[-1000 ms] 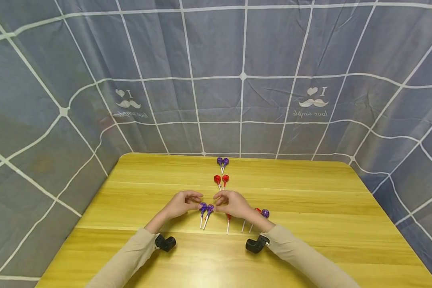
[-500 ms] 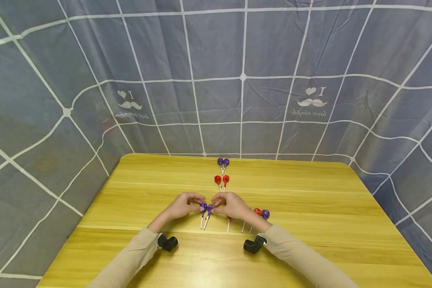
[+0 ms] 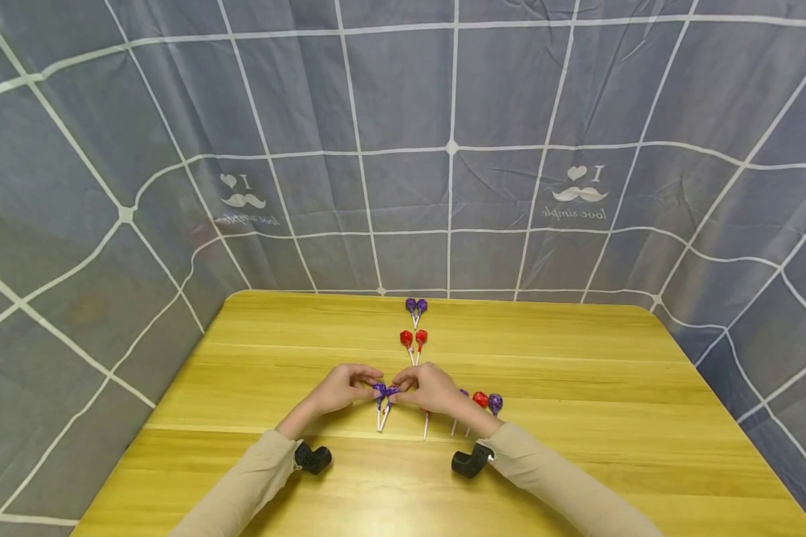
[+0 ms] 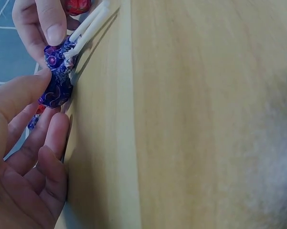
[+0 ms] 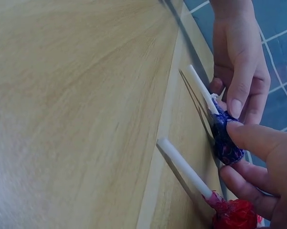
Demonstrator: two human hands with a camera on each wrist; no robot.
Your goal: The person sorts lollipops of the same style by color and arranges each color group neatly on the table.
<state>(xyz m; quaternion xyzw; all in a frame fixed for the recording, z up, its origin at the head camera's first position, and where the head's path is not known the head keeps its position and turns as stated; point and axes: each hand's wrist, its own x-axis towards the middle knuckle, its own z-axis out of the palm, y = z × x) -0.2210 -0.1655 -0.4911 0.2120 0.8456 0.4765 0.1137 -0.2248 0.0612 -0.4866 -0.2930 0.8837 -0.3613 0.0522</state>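
Note:
Two purple-wrapped lollipops lie side by side on the wooden table, heads close together and white sticks converging toward the person. The left hand [image 3: 339, 389] pinches the head of the left lollipop [image 4: 56, 97] between thumb and fingers. From the other side, the right hand [image 3: 433, 390] pinches the right lollipop [image 5: 228, 148], its thumb on the wrapper. Beneath the right hand lies a red lollipop [image 5: 235, 214]; in the head view its head is hidden and the stick shows.
Farther back lie a pair of red lollipops [image 3: 413, 338] and, behind it, a purple pair [image 3: 416, 306]. Beside the right forearm are a red lollipop [image 3: 480, 400] and a purple one [image 3: 495, 403], with another purple head [image 3: 464, 393] partly covered. A grey curtain [image 3: 403, 186] surrounds the table [image 3: 275, 328].
The right hand has moved slightly left and closed in on the right purple lollipop. The two purple lollipops' stick ends have come closer together. The left hand has shifted slightly right.

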